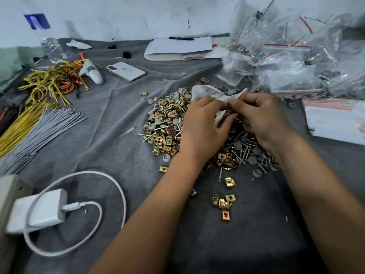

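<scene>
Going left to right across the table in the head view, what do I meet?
Grey cable ties → phone → left hand → right hand → stack of zip bags. Both hands pinch a small bag.

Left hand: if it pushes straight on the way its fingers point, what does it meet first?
Beyond the small bag it pinches, the left hand would probably meet the grey caps lying just past it; depth is unclear.
</scene>
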`<state>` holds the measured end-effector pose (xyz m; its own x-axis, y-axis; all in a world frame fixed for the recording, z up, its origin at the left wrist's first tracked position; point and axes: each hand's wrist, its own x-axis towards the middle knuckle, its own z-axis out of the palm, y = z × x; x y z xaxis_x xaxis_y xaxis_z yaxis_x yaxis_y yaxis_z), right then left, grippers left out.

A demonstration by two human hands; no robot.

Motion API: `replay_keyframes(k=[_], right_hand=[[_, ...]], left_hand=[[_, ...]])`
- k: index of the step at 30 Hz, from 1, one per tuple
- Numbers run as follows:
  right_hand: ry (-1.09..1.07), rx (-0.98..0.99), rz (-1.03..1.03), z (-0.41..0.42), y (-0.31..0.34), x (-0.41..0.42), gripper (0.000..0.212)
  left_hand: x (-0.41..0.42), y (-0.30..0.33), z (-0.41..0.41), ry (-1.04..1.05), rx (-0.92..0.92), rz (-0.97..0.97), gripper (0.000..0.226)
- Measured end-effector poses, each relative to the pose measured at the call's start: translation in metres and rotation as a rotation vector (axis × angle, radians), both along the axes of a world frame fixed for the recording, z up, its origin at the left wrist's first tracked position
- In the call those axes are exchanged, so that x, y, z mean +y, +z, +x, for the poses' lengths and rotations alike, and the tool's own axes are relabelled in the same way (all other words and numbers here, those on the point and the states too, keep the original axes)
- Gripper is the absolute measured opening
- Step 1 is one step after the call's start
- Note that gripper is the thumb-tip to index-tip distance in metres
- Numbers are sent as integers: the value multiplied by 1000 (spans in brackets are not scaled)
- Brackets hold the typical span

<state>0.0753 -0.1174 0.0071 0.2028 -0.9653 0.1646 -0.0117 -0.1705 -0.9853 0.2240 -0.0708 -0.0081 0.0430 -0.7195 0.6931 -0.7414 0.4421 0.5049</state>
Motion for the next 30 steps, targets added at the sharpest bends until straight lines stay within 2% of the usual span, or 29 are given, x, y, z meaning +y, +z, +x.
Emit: replay_keyframes(k=[3,5,10,12,15,19,21,23,26,30], right_hand=[[36,1,-46,1,1,2,34],[80,-5,-45,-1,1,1,35],[259,-26,-53,-8,-1,1,37],[301,-14,-62,-9,-2,1,34],[270,57,-99,-11,-3,0,30],[260,146,-193,-11,-3,0,37],[261,145,-200,-13,1,-1,37],[231,183,-223,-17,4,-1,36],[111,343,-349,-23,5,0,40],[-191,514,-528,-10,3,2,37]], left_hand=[[2,1,0,-114,238,144,9],[2,2,1,-194,403,257,9],[1,5,10,-314,591,372,22],[2,6,11,-305,563,377,18],[3,6,11,-260,387,332,11],[3,9,13,-123,97,140,18],[7,11,7,-87,20,63,18],[8,12,6,-34,-8,18,16],[4,13,20,112,76,-88,13],[7,14,17,216,36,-191,15]])
